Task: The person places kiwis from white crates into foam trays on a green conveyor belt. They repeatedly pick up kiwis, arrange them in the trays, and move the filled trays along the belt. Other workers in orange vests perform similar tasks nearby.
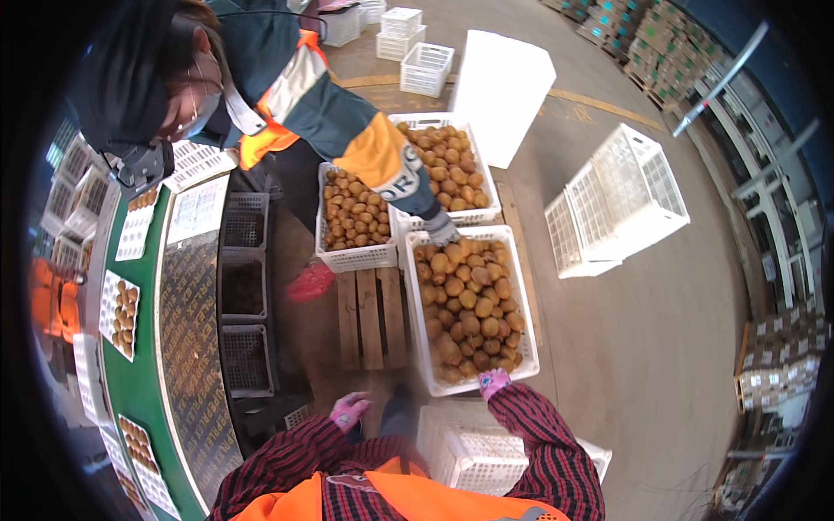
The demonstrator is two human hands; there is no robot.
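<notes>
Before me stands a white plastic crate (pixel 470 385) heaped with brown kiwifruit (pixel 470 306). My right hand (pixel 494 383), in a pink patterned glove, lies over its near rim with the fingers curled to the inside. My left hand (pixel 350 410), gloved alike, is held left of the crate, nothing in it, fingers loosely apart. Across from me a co-worker's grey-gloved hand (pixel 443 230) reaches to the crate's far end, touching the fruit or the rim there; which one is hidden. Two more crates of fruit, one with smaller fruit (pixel 356 211) and one with larger fruit (pixel 449 163), stand beyond.
A wooden pallet (pixel 369 319) lies under the crates. To the left runs a green conveyor (pixel 130 397) bearing fruit trays (pixel 120 316), with dark crates (pixel 246 286) below. White crates (pixel 616 195) stand to the right, another (pixel 482 456) at my legs. A white board or box (pixel 502 91) stands behind.
</notes>
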